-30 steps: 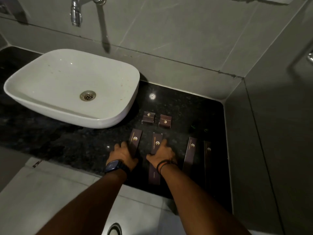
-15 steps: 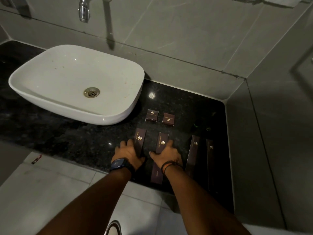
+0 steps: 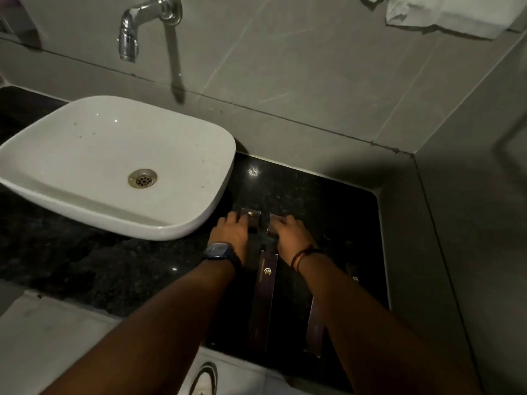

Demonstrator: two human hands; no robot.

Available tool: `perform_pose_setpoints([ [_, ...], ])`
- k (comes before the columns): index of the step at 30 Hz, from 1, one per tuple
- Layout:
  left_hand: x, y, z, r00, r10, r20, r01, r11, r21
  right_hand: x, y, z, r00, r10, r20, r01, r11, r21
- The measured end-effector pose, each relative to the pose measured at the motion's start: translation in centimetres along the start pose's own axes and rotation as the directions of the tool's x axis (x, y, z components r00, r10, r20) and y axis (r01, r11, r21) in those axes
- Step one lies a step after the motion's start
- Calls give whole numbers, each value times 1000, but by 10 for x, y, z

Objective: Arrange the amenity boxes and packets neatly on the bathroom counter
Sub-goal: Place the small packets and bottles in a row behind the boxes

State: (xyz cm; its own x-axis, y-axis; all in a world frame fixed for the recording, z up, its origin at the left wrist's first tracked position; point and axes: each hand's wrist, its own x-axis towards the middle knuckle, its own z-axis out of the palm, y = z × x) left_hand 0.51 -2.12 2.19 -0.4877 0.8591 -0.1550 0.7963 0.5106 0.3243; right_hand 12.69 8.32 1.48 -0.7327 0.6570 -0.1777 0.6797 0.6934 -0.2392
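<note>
Head view: on the black speckled stone bench (image 3: 114, 269), right of the white ceramic basin (image 3: 114, 166), the left hand (image 3: 229, 233) rests on a small dark brown square amenity box (image 3: 251, 219) and the right hand (image 3: 291, 235) covers its twin (image 3: 273, 228); whether either grip is clamped cannot be told. A long dark brown packet (image 3: 263, 295) lies between the forearms, another (image 3: 315, 329) beside the right forearm.

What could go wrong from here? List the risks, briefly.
1. The left hand and right hand each cover a small box; uneven pushes could skew the pair.
2. The forearms pass over the long packet, and might brush it crooked.
3. Dark packaging on the black counter hides misalignment.
</note>
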Motion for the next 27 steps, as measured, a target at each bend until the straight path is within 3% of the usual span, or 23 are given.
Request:
perform_pose_setpoints([
  [4,50,8,7,995,39,90,-46,995,84,41,8,4,988,-62,138,83,985,-152],
  [7,73,6,15,983,73,171,-95,988,125,61,19,7,973,-20,230,53,989,-139],
  [12,94,-3,12,957,76,280,-124,980,156,77,31,9,985,126,115,-125,992,-16],
  [15,99,-4,7,950,82,300,-138,976,169,81,33,11,940,325,103,-330,944,31],
  [17,100,-3,6,949,77,307,-139,973,186,81,33,10,917,376,131,-380,925,8],
  [24,95,-2,7,959,97,267,-154,967,201,71,37,-6,936,196,292,-204,979,-3],
  [27,92,-2,7,958,92,272,-148,969,195,69,35,-4,943,207,259,-219,976,15],
])
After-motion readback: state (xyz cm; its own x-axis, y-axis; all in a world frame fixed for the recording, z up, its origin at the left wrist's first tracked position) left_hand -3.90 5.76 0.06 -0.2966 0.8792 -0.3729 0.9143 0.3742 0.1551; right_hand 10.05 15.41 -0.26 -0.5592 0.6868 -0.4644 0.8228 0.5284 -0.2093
